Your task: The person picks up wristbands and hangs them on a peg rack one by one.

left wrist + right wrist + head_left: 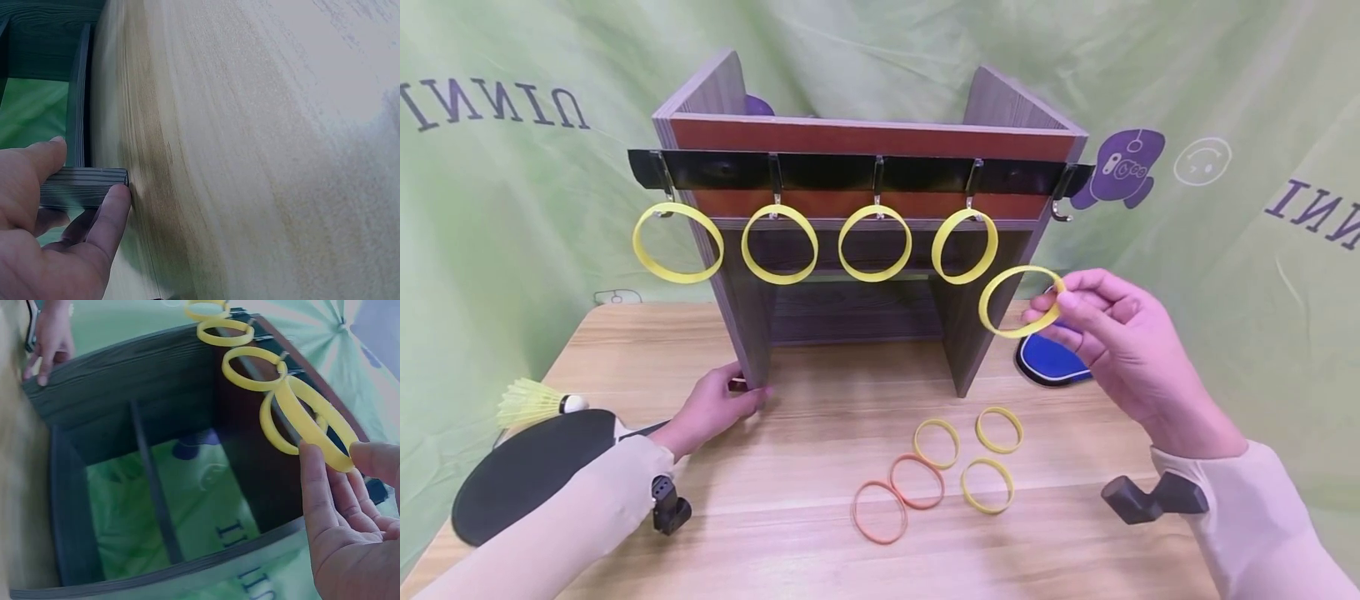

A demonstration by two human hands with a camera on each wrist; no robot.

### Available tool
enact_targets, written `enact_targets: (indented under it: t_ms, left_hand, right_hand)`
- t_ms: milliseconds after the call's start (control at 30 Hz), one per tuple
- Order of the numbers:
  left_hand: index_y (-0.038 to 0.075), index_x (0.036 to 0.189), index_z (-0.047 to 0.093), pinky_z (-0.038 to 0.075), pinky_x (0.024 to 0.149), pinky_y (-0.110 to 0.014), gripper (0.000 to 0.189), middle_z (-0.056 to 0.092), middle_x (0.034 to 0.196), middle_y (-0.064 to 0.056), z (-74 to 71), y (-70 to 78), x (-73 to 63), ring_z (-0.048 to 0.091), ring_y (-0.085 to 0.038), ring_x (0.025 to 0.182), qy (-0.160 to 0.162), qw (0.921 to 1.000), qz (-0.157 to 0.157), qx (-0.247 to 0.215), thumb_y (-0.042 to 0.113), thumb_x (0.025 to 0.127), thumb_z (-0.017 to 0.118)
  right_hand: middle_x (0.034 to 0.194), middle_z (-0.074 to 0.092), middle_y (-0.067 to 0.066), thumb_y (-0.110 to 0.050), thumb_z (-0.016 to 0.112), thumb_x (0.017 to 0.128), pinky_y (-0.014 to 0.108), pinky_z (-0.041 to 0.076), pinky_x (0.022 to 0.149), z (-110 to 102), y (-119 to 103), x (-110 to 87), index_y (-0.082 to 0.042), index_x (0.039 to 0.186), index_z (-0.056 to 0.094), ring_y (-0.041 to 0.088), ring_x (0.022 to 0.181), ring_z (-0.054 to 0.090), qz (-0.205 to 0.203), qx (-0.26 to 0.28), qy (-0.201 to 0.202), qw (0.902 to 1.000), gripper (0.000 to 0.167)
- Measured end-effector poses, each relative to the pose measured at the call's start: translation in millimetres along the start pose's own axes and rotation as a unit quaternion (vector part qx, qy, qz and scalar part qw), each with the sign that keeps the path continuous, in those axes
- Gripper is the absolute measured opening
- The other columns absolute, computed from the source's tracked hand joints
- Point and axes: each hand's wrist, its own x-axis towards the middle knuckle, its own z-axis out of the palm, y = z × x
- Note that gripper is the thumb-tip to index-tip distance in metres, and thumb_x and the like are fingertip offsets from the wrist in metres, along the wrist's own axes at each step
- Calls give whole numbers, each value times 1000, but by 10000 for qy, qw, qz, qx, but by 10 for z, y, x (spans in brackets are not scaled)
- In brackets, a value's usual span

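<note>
My right hand [1123, 346] pinches a yellow silicone wristband [987, 312] between thumb and fingers, below and left of the bare hook [1060, 212] at the rack's right end. Several yellow wristbands [638, 242] hang from the other hooks of the black hook rack [827, 173], one on each. This rack runs across the front of a grey wooden shelf [748, 308]. Low at the left, my left hand [711, 408] grips the bottom of the shelf's side panel [84, 187], thumb on one face and fingers round the other. Its farther fingers are partly hidden behind the panel.
Several yellow bands [987, 486] and two orange bands [880, 512] lie on the wooden table [760, 533]. A black paddle [535, 475] and a yellow shuttlecock [538, 403] are at left. A blue paddle-shaped item [1051, 360] lies behind the right hand.
</note>
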Motion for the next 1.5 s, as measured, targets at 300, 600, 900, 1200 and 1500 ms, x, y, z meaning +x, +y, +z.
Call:
enact_targets:
  t_ms: [300,600,900,1200,1500]
  left_hand:
    - [-8,134,60,56,74,-24,46,71,122,-26,-16,-9,3,68,-33,108,-23,10000,2,8,17,98,73]
    - [-7,133,61,55,74,-24,44,72,120,-25,-9,10,22,68,-32,106,-90,10000,6,-18,17,98,72]
    - [-7,136,59,57,76,-24,47,70,123,-27,-36,-23,13,67,-32,107,-109,9998,-143,11,18,98,72]
    - [-7,133,61,57,75,-24,43,71,122,-26,-44,-18,5,68,-33,107,-39,9999,-91,41,17,98,72]
    - [-7,132,63,55,77,-26,43,71,123,-26,7,-18,4,69,-34,110,-24,10000,-14,28,18,98,73]
  right_hand:
    - [103,79,20,7,48,106,33,62,93,-20,-150,131,8,113,64,30,96,79,-475,902,398,9940,18]
    - [104,79,21,6,54,103,34,62,92,-19,-155,246,8,113,64,30,96,79,-509,1331,688,9874,14]
    - [102,79,17,4,59,102,32,62,92,-10,-84,291,5,112,66,26,96,79,-322,1119,857,9895,12]
    - [101,80,15,1,60,102,31,62,92,-14,-23,288,3,112,67,25,96,79,-181,982,941,9905,12]
    - [103,80,16,0,57,104,29,61,92,-55,-8,255,4,113,68,25,98,79,-159,839,619,9944,15]
